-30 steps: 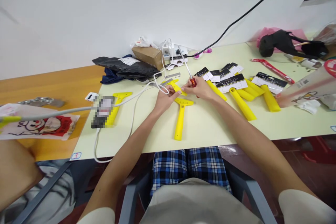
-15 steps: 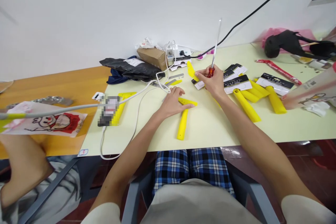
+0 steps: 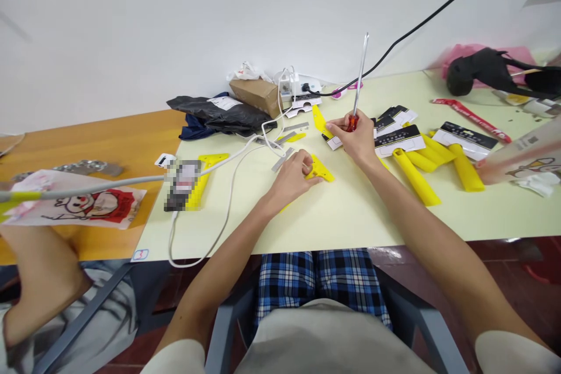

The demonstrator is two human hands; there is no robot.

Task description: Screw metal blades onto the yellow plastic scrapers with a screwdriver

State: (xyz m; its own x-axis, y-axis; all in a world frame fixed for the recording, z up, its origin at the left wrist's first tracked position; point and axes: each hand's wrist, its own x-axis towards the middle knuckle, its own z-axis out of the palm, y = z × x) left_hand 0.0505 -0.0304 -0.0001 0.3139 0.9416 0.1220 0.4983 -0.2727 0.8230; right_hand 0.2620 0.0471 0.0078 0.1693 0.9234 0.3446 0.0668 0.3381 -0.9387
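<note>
Head view showed the left hand (image 3: 291, 180) over the table (image 3: 245, 228), its fingers seemingly bent around the neck of a yellow scraper (image 3: 322, 170), although the hand covered most of the handle. The right hand (image 3: 360, 139) pinched a flat yellow piece (image 3: 319, 118) between thumb and forefinger, and its other fingers were closed on a screwdriver (image 3: 360, 79), whose shaft pointed upward. A metal blade (image 3: 283, 159) lay just beyond the left hand.

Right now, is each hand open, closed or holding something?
Left hand: closed on a yellow scraper.
Right hand: closed, holding a red-handled screwdriver and a flat yellow piece.
</note>
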